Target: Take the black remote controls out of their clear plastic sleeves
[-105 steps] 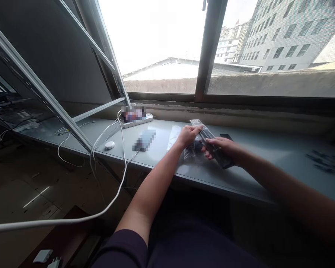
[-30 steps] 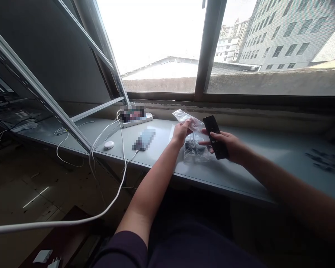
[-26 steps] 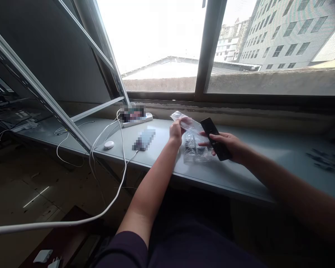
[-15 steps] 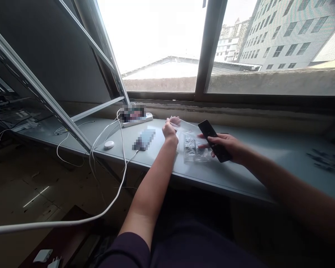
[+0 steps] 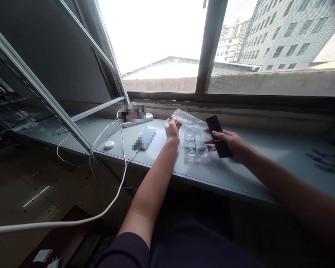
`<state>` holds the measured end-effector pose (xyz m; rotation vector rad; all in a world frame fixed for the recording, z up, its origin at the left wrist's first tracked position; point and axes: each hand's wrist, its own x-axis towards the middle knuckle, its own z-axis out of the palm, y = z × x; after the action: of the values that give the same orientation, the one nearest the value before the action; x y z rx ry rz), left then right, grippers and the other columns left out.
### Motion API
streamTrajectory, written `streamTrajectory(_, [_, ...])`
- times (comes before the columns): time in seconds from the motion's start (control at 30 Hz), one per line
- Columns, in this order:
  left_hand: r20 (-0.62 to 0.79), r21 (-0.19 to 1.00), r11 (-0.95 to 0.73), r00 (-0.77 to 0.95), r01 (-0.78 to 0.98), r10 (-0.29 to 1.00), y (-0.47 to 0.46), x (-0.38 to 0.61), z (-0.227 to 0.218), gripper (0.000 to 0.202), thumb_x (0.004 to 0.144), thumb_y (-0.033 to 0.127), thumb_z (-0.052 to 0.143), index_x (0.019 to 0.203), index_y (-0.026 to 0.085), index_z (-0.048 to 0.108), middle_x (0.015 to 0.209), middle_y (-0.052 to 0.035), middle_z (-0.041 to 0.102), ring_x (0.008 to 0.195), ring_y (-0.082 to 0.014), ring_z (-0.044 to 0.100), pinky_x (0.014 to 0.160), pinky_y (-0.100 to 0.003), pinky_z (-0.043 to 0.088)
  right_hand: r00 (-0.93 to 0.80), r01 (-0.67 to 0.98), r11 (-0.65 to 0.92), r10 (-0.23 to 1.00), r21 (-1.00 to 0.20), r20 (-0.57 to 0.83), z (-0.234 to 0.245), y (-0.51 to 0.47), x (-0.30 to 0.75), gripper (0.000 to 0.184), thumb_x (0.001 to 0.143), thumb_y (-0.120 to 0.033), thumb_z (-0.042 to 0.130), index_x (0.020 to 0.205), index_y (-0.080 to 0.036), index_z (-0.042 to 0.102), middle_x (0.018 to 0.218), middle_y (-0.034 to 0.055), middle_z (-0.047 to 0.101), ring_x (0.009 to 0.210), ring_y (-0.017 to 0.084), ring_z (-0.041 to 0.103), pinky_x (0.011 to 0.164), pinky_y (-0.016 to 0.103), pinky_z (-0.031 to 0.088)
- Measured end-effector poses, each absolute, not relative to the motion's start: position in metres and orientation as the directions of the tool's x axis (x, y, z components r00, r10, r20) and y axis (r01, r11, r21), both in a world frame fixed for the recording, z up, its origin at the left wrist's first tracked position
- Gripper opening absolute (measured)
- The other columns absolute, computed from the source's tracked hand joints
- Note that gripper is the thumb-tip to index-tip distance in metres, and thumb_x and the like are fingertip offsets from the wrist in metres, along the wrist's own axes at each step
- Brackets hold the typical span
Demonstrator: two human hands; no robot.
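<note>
My right hand (image 5: 231,143) is closed round a slim black remote control (image 5: 217,135), held a little above the grey ledge (image 5: 268,171). My left hand (image 5: 172,129) pinches the end of an empty clear plastic sleeve (image 5: 187,118), lifted off the ledge just left of the remote. Between the two hands a second clear bag (image 5: 198,148) with small dark parts inside lies flat on the ledge.
A phone (image 5: 144,139) on a white cable, a white round puck (image 5: 109,144) and a white power strip (image 5: 136,118) sit to the left. Slanting metal rails (image 5: 41,91) cross the left side. Dark small items (image 5: 325,160) lie far right. The window frame (image 5: 209,48) stands behind.
The remote has come out of its clear sleeve; my left hand has drawn the empty sleeve off to the left, dipped, then lifted it again. My right hand keeps the remote.
</note>
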<state>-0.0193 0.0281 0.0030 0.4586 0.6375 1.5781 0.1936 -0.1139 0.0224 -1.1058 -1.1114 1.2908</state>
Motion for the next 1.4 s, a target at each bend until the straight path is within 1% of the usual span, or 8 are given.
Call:
streamTrajectory(0.13, [-0.128, 0.679, 0.107, 0.026, -0.727, 0.991, 0.023, -0.013, 0.003, 0.06, 0.098, 0.002, 0.068, 0.155, 0.016, 0.058, 0.1, -0.0044, 0.08, 0.09, -0.0168, 0.081, 0.107, -0.036, 0.064, 0.014, -0.123, -0.009, 1.0, -0.992, -0.011, 0.024, -0.114, 0.193, 0.017, 0.108, -0.031, 0.08, 0.121, -0.024, 0.089, 0.144, 0.0135, 0.083, 0.101, 0.03, 0.09, 0.057, 0.029, 0.071])
streamTrajectory(0.33, [-0.11, 0.669, 0.175, 0.137, -0.722, 0.984, 0.015, -0.014, 0.008, 0.023, 0.098, 0.012, 0.071, 0.12, 0.019, 0.07, 0.108, -0.0091, 0.084, 0.098, -0.02, 0.084, 0.111, -0.036, 0.063, 0.025, -0.081, -0.04, 0.999, -0.996, -0.042, 0.021, -0.115, 0.19, 0.021, 0.105, -0.035, 0.085, 0.121, -0.021, 0.088, 0.11, 0.0156, 0.09, 0.078, 0.026, 0.085, 0.054, 0.03, 0.067])
streamTrajectory(0.57, [-0.124, 0.705, 0.171, 0.118, -0.689, 0.985, 0.015, -0.012, 0.006, 0.042, 0.086, -0.004, 0.071, 0.12, 0.019, 0.069, 0.103, -0.0059, 0.084, 0.088, -0.016, 0.081, 0.102, -0.033, 0.063, 0.0, 0.025, -0.034, 0.999, -0.999, -0.034, 0.023, -0.12, 0.193, 0.035, 0.104, -0.044, 0.087, 0.13, -0.019, 0.085, 0.08, 0.0099, 0.084, 0.058, 0.02, 0.071, 0.054, 0.029, 0.061])
streamTrajectory(0.77, [-0.185, 0.607, 0.028, -0.107, -0.794, 0.977, 0.022, -0.021, 0.005, 0.036, 0.094, -0.002, 0.06, 0.119, 0.022, 0.068, 0.081, 0.0053, 0.064, 0.065, -0.0079, 0.06, 0.078, -0.022, 0.054, -0.108, -0.14, 0.044, 0.992, -0.989, 0.06, 0.024, -0.122, 0.194, 0.033, 0.104, -0.056, 0.078, 0.096, -0.024, 0.075, 0.119, 0.0153, 0.088, 0.052, 0.018, 0.064, 0.047, 0.036, 0.054])
streamTrajectory(0.93, [-0.114, 0.466, 0.099, 0.052, -0.879, 0.992, 0.018, -0.023, 0.015, 0.029, 0.106, 0.006, 0.053, 0.124, 0.024, 0.067, 0.08, 0.0035, 0.055, 0.062, -0.0096, 0.053, 0.074, -0.024, 0.053, -0.133, -0.166, -0.01, 0.991, -0.986, 0.012, 0.028, -0.122, 0.193, 0.03, 0.111, -0.051, 0.068, 0.108, -0.025, 0.082, 0.152, 0.0147, 0.08, 0.055, 0.015, 0.065, 0.046, 0.034, 0.052])
streamTrajectory(1.07, [0.054, 0.567, 0.236, 0.322, -0.789, 0.945, 0.004, -0.019, 0.018, 0.041, 0.104, 0.011, 0.061, 0.14, 0.026, 0.074, 0.082, -0.0004, 0.061, 0.078, -0.0161, 0.07, 0.09, -0.033, 0.064, -0.23, -0.162, -0.09, 0.972, -0.983, -0.051, 0.028, -0.124, 0.192, 0.028, 0.111, -0.048, 0.072, 0.113, -0.023, 0.084, 0.152, 0.0173, 0.08, 0.075, 0.023, 0.081, 0.046, 0.03, 0.052])
streamTrajectory(1.27, [0.116, 0.712, 0.351, 0.595, -0.608, 0.796, -0.006, -0.014, 0.011, 0.05, 0.101, 0.017, 0.072, 0.15, 0.027, 0.074, 0.09, -0.0035, 0.076, 0.113, -0.0268, 0.082, 0.109, -0.042, 0.064, -0.328, -0.08, -0.199, 0.931, -0.977, -0.163, 0.02, -0.126, 0.193, 0.045, 0.109, -0.054, 0.078, 0.135, -0.016, 0.08, 0.087, 0.0162, 0.087, 0.049, 0.02, 0.067, 0.047, 0.03, 0.054])
streamTrajectory(1.4, [0.09, 0.728, 0.374, 0.621, -0.574, 0.778, -0.005, -0.016, 0.014, 0.041, 0.106, 0.033, 0.072, 0.146, 0.024, 0.076, 0.122, -0.0124, 0.086, 0.14, -0.0346, 0.077, 0.122, -0.047, 0.059, -0.319, -0.09, -0.167, 0.939, -0.982, -0.13, 0.019, -0.125, 0.19, 0.048, 0.107, -0.054, 0.082, 0.133, -0.014, 0.083, 0.086, 0.0151, 0.086, 0.051, 0.019, 0.068, 0.048, 0.029, 0.057])
